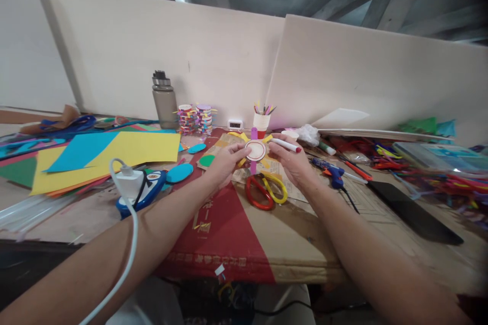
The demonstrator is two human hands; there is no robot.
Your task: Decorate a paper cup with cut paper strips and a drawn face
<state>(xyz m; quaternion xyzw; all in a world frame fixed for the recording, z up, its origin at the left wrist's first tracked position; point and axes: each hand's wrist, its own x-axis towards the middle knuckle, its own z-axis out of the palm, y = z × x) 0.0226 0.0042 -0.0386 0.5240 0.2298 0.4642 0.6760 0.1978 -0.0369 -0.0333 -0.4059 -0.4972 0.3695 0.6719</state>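
Over the cardboard, my left hand (227, 163) pinches the rim of a white paper disc (255, 151) that has a red ring drawn near its edge. Purple and yellow strips stick out around the disc. Opposite it, my right hand (292, 161) is closed on a white marker (284, 144), whose red end points right. Its fingertips come close to the disc's right side; whether they touch it I cannot tell. Just below the disc lie scissors (263, 193) with one red and one yellow handle, their blades mostly hidden.
Coloured paper sheets (141, 150), blue discs (180, 173) and a power strip (143, 190) lie to the left. Behind stand a bottle (164, 101), stacked striped discs (186, 121) and a cup of pencils (261, 123). A glue gun (333, 173) and black phone-like slab (415, 212) lie right.
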